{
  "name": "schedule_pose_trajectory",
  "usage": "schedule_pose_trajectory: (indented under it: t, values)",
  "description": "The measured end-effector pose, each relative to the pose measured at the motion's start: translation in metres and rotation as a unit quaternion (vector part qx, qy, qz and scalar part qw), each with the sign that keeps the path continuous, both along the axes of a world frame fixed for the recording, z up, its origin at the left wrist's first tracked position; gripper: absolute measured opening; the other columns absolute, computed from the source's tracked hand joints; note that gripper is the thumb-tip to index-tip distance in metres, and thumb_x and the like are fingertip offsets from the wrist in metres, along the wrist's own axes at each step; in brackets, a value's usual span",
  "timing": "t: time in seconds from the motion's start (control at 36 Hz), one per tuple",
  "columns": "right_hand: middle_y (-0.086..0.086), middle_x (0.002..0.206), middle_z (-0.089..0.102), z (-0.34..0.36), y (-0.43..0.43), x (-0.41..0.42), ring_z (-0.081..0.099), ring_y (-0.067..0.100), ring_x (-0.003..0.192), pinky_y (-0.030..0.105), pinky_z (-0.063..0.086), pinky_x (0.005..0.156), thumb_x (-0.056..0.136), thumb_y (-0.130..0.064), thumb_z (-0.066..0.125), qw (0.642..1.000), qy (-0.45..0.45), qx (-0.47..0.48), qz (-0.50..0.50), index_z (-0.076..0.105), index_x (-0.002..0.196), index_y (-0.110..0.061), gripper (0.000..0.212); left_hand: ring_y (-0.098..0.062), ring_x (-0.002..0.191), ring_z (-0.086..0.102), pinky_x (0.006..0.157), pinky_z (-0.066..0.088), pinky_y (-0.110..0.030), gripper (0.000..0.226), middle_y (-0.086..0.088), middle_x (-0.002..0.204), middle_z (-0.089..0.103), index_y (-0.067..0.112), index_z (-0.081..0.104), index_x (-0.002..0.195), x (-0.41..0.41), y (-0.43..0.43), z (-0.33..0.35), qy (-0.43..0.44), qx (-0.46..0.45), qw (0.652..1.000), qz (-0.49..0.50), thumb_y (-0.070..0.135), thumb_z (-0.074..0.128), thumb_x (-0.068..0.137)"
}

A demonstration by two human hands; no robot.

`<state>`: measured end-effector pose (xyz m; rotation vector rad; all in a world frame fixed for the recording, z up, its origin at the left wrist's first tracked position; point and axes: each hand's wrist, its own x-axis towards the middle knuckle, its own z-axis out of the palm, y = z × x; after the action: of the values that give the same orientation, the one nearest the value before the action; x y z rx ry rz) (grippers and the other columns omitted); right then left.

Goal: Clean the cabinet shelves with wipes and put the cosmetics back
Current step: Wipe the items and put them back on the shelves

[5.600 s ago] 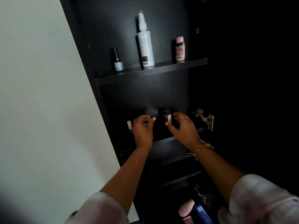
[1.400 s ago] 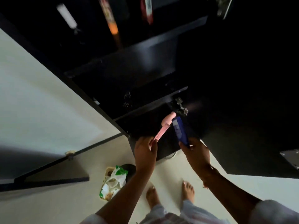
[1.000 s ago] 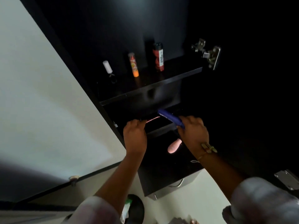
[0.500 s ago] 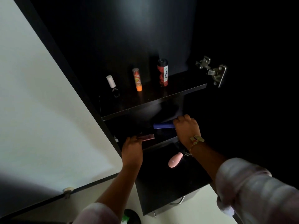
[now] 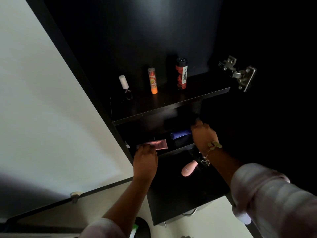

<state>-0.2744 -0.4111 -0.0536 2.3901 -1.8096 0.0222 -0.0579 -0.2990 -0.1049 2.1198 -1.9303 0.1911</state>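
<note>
Two soft, light tubes are lying on the cabinet's lower shelf (image 5: 180, 146): the left hand (image 5: 145, 159) is pinching the pink tube (image 5: 158, 144) by its end, and the right hand (image 5: 203, 134) is closing round the blue tube (image 5: 180, 134). Both look squashy and slippery, best gripped mid-body. Above the shelf, three small bottles are standing upright.

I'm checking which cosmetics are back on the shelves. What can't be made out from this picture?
Head view:
- Blue tube: cap end hidden by right hand.
- Pink tube: label too dark; near end under left hand.
- White-capped bottle: body lost in shadow.
- Upper shelves: cut off by top edge.
</note>
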Motion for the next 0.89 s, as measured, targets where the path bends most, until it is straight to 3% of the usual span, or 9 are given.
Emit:
schedule_pose_trajectory:
  t: [0.11, 0.19, 0.36, 0.56, 0.64, 0.89]
  values:
    - [0.011, 0.132, 0.046, -0.003, 0.000, -0.002, 0.060, 0.032, 0.096, 0.040, 0.058, 0.067, 0.089, -0.025, 0.055, 0.999, -0.025, 0.033, -0.001, 0.062, 0.113, -0.012, 0.028, -0.021, 0.108, 0.059, 0.095, 0.044, -0.035, 0.027, -0.003, 0.112, 0.065, 0.018, 0.064, 0.111, -0.001, -0.002, -0.001, -0.017, -0.001, 1.000, -0.014, 0.032, 0.052, 0.091]
    - [0.010, 0.129, 0.046, -0.007, 0.004, -0.005, 0.060, 0.032, 0.096, 0.039, 0.057, 0.067, 0.086, -0.045, 0.058, 0.998, -0.045, 0.049, 0.009, 0.056, 0.120, -0.014, 0.047, -0.020, 0.109, 0.058, 0.097, 0.043, -0.036, 0.028, -0.003, 0.112, 0.066, 0.017, 0.064, 0.112, -0.004, -0.004, -0.002, -0.023, -0.006, 0.999, -0.033, 0.031, 0.052, 0.091]
    - [0.011, 0.133, 0.042, -0.018, 0.014, -0.010, 0.055, 0.031, 0.108, 0.039, 0.058, 0.075, 0.082, -0.061, 0.055, 0.996, -0.079, 0.039, 0.031, 0.044, 0.137, -0.013, 0.074, -0.022, 0.104, 0.062, 0.096, 0.046, -0.038, 0.029, -0.005, 0.106, 0.069, 0.015, 0.066, 0.109, -0.011, -0.003, -0.002, -0.041, -0.019, 0.998, -0.047, 0.032, 0.058, 0.088]
    - [0.019, 0.155, 0.021, -0.020, 0.028, -0.010, 0.037, 0.037, 0.132, 0.045, 0.052, 0.088, 0.072, -0.091, 0.024, 0.998, -0.050, 0.033, 0.030, 0.027, 0.149, -0.017, 0.107, -0.021, 0.114, 0.058, 0.102, 0.042, -0.039, 0.038, -0.005, 0.118, 0.066, 0.015, 0.063, 0.119, -0.014, -0.005, -0.001, -0.051, -0.008, 0.998, -0.042, 0.038, 0.051, 0.092]
    - [0.020, 0.157, 0.015, -0.020, 0.030, -0.005, 0.034, 0.039, 0.134, 0.047, 0.050, 0.090, 0.072, -0.090, 0.023, 0.997, -0.066, 0.041, 0.013, 0.024, 0.150, -0.016, 0.107, -0.022, 0.118, 0.057, 0.103, 0.042, -0.039, 0.040, -0.006, 0.121, 0.065, 0.015, 0.061, 0.123, -0.015, -0.003, -0.002, -0.049, -0.005, 0.998, -0.043, 0.040, 0.050, 0.093]
    - [0.023, 0.157, 0.011, -0.025, 0.026, 0.001, 0.028, 0.042, 0.138, 0.051, 0.044, 0.099, 0.086, -0.067, 0.041, 0.993, -0.101, 0.058, -0.024, 0.018, 0.152, -0.016, 0.087, -0.022, 0.127, 0.051, 0.105, 0.041, -0.040, 0.047, -0.006, 0.131, 0.060, 0.014, 0.056, 0.131, -0.017, 0.003, 0.002, -0.038, 0.005, 0.998, -0.054, 0.042, 0.050, 0.094]
